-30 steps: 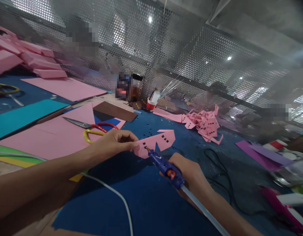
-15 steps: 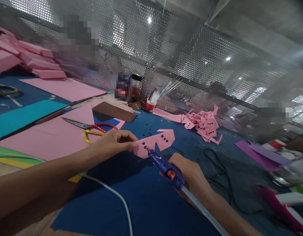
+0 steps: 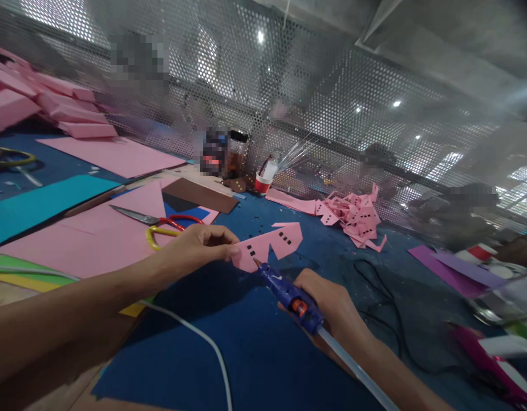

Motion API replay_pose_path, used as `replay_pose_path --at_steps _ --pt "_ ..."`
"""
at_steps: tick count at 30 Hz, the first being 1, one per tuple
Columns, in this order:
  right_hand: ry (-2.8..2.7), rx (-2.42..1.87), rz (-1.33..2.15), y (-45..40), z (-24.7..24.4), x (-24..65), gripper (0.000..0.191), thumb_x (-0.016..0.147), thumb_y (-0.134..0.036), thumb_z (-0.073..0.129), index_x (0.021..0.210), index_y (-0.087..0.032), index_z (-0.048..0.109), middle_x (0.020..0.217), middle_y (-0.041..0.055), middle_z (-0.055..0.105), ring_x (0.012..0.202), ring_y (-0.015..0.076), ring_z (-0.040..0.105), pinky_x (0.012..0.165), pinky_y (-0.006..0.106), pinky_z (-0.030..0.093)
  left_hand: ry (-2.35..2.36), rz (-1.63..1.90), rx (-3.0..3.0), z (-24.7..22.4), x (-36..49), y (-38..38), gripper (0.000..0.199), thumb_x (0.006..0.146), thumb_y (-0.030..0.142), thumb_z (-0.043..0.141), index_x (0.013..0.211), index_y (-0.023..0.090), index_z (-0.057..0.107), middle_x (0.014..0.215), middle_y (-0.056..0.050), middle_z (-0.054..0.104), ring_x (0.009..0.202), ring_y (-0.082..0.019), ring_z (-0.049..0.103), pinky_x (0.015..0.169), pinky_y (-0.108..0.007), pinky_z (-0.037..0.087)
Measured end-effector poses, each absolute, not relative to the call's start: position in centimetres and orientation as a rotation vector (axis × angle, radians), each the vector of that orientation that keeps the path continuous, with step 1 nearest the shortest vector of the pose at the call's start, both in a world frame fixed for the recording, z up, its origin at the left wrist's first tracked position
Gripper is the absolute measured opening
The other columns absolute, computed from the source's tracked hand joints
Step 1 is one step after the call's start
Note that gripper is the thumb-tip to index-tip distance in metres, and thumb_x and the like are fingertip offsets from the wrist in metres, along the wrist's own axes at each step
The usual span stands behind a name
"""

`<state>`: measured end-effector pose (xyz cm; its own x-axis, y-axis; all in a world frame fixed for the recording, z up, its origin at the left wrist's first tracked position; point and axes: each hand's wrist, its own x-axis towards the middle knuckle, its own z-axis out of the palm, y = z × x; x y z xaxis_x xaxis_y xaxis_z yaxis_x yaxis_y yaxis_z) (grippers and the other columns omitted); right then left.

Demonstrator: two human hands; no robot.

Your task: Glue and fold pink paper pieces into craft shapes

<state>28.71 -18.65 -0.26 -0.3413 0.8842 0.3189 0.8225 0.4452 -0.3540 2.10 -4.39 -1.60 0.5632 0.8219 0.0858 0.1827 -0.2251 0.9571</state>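
Note:
Between thumb and fingers, my left hand [image 3: 207, 244] pinches the left end of a pink paper cutout [image 3: 272, 241] bearing small black squares in two groups. My right hand [image 3: 327, 294] is wrapped round a blue hot glue gun [image 3: 291, 297], with a long clear glue stick [image 3: 353, 365] coming out of its back end. The gun's nozzle points up and left, at the lower edge of the cutout, just under the left group of squares. Whether the tip touches the paper I cannot tell. Scissors [image 3: 158, 221] with red and yellow handles lie behind my left hand.
Pink sheets [image 3: 84, 234] and a teal sheet [image 3: 45, 205] lie at the left. A heap of pink cutouts [image 3: 353, 217] sits at the back right, near a red and white cup [image 3: 263, 181]. A black cord [image 3: 392, 302] and a white cable [image 3: 195, 331] cross the table.
The glue gun's nozzle has moved slightly down from the black squares toward the cutout's lower edge. A further black square now shows in the left group. My left hand keeps its hold.

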Motion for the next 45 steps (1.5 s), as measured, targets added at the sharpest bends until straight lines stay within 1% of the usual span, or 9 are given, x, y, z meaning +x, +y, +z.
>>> replay_pose_path --at_steps 6,12,18,23,31,35,37,41,45 --pt "-2.236 -1.424 0.119 -18.36 -1.04 29.16 0.017 0.083 -0.011 0.066 0.088 -0.023 0.056 0.083 -0.0019 0.061 0.067 0.0134 0.058 0.06 0.024 0.035 0.86 0.782 1.707 -1.74 2.01 -4.23 0.028 0.076 0.049 0.079 0.082 0.022 0.076 0.077 0.0 0.074 0.075 -0.017 0.067 0.071 -0.026 0.049" --pt "-2.241 -1.438 0.112 -18.42 -1.1 29.01 0.015 0.086 -0.013 0.066 0.087 -0.023 0.055 0.082 -0.0022 0.06 0.067 0.0132 0.056 0.061 0.024 0.036 0.862 0.771 1.691 -1.61 2.1 -4.25 0.029 0.074 0.05 0.079 0.081 0.022 0.075 0.075 0.001 0.074 0.074 -0.017 0.066 0.07 -0.026 0.05" --pt "-2.224 -1.474 0.156 -18.48 -0.88 28.99 0.015 0.086 -0.014 0.068 0.087 -0.023 0.055 0.083 -0.002 0.061 0.068 0.0137 0.056 0.062 0.025 0.036 0.888 0.778 1.719 -1.46 2.11 -4.37 0.032 0.073 0.052 0.078 0.082 0.021 0.075 0.077 -0.001 0.074 0.075 -0.018 0.067 0.072 -0.028 0.052" --pt "-2.242 -1.504 0.193 -18.7 -0.71 29.04 0.024 0.079 -0.005 0.067 0.09 -0.023 0.056 0.087 -0.0022 0.061 0.072 0.0148 0.057 0.066 0.025 0.037 0.879 0.773 1.723 -1.48 2.12 -4.35 0.031 0.074 0.052 0.078 0.082 0.021 0.076 0.077 -0.001 0.075 0.075 -0.019 0.068 0.071 -0.027 0.051" --pt "-2.252 -1.503 0.146 -18.8 -0.66 28.9 0.02 0.083 -0.008 0.066 0.087 -0.023 0.053 0.085 -0.002 0.06 0.071 0.0147 0.056 0.064 0.026 0.035 0.908 0.78 1.744 -1.33 2.14 -4.34 0.034 0.072 0.054 0.077 0.081 0.022 0.076 0.076 -0.002 0.074 0.074 -0.019 0.066 0.068 -0.027 0.052" --pt "-2.25 -1.479 0.135 -18.86 -0.43 28.86 0.018 0.087 -0.011 0.065 0.085 -0.023 0.052 0.083 -0.0019 0.06 0.068 0.0139 0.055 0.062 0.026 0.034 0.882 0.801 1.726 -1.43 2.0 -4.26 0.03 0.074 0.05 0.077 0.083 0.022 0.076 0.077 -0.001 0.074 0.074 -0.017 0.065 0.07 -0.026 0.05" --pt "-2.254 -1.48 0.135 -18.86 -0.39 28.86 0.018 0.086 -0.01 0.064 0.086 -0.023 0.052 0.083 -0.0021 0.06 0.068 0.0139 0.055 0.063 0.026 0.034 0.877 0.799 1.726 -1.47 1.94 -4.24 0.029 0.075 0.048 0.078 0.084 0.021 0.076 0.078 -0.002 0.074 0.075 -0.017 0.065 0.071 -0.027 0.05" --pt "-2.256 -1.502 0.149 -18.83 -0.55 28.89 0.021 0.082 -0.007 0.064 0.087 -0.023 0.053 0.083 -0.0023 0.059 0.07 0.0145 0.055 0.064 0.026 0.034 0.879 0.797 1.722 -1.49 1.91 -4.28 0.031 0.075 0.05 0.079 0.083 0.02 0.076 0.078 -0.002 0.073 0.076 -0.018 0.065 0.071 -0.027 0.05" --pt "-2.242 -1.509 0.152 -18.88 -0.66 28.88 0.022 0.08 -0.007 0.066 0.085 -0.023 0.051 0.083 -0.0026 0.057 0.067 0.0138 0.052 0.063 0.026 0.032 0.857 0.797 1.706 -1.45 1.92 -4.34 0.027 0.076 0.048 0.079 0.083 0.022 0.076 0.076 0.0 0.073 0.074 -0.016 0.065 0.07 -0.024 0.05"
